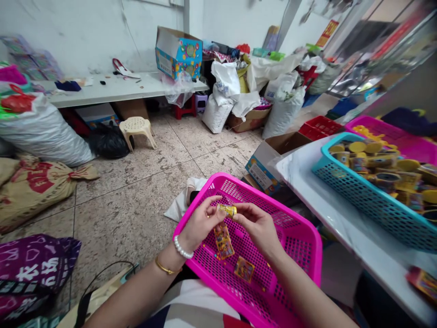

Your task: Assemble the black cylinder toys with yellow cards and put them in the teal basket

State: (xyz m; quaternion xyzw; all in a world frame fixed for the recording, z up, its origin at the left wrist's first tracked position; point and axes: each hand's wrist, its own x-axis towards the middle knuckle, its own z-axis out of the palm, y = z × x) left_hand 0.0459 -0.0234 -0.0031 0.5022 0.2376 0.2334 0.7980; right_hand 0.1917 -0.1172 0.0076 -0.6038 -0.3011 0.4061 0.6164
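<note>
A small yellow cylinder with a printed wrap point(226, 210) is pinched between both hands, above a pink plastic basket point(302, 223). My left hand point(201, 221), with a pearl bracelet and a gold bangle at the wrist, has its fingers closed on the left end. The thumb and fingertips of my right hand point(259, 228) close on the right end. Below them in the basket lie a printed orange sticker strip point(223, 241) and a squarish printed piece point(244, 269). Tiny coloured bits are scattered on the basket floor.
At the right, a blue basket point(368, 200) full of yellow-capped small cylinders stands on a white table point(300, 168). An open carton point(269, 159) sits beside that table. Sacks point(44, 127) line the left, and a cream stool point(138, 127) stands on the tiled floor.
</note>
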